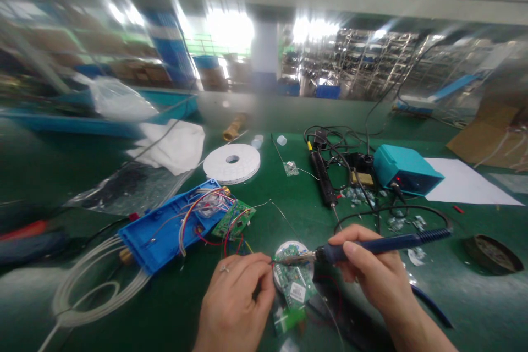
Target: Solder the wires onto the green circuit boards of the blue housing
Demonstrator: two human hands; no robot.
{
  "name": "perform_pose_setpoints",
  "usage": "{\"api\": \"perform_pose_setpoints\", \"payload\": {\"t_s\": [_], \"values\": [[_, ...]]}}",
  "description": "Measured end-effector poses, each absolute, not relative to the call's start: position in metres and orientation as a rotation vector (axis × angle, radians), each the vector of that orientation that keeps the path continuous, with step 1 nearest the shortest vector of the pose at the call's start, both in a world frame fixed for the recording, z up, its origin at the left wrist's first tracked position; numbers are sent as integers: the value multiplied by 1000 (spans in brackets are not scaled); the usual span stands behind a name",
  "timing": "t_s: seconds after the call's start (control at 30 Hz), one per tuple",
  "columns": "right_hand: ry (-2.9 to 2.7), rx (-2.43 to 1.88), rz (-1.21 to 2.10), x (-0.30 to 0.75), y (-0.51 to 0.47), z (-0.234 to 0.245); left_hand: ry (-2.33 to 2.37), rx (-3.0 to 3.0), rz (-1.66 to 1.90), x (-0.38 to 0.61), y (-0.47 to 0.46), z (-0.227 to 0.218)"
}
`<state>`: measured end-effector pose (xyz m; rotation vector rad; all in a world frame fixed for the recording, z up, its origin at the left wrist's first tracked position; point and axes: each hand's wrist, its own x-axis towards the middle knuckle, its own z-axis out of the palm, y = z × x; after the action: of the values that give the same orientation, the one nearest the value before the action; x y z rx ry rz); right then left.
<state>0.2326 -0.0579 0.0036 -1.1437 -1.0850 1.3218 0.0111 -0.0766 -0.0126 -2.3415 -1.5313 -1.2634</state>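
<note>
My right hand (371, 272) is closed round a blue-handled soldering iron (383, 245), whose tip rests on a round green circuit board (293, 275) on the green mat. My left hand (237, 300), a ring on one finger, pinches a thin wire (275, 208) right at the iron's tip beside that board. To the left lies an open blue plastic housing (165, 228) with coloured wires and another green board (233, 219).
A teal soldering station (406, 169) and a second black iron (324, 179) sit behind my right hand amid black cables. A white tape reel (232, 163), coiled white tubing (91, 291), white paper (462, 181), cardboard (490, 140) and a dark round tin (490, 253) surround the work spot.
</note>
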Motion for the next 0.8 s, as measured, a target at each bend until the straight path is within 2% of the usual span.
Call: {"api": "perform_pose_setpoints", "payload": {"t_s": [0.8], "values": [[-1119,-1118,1352,234,-59,3,-1528,-2329,-1346,15,-76,-15]]}}
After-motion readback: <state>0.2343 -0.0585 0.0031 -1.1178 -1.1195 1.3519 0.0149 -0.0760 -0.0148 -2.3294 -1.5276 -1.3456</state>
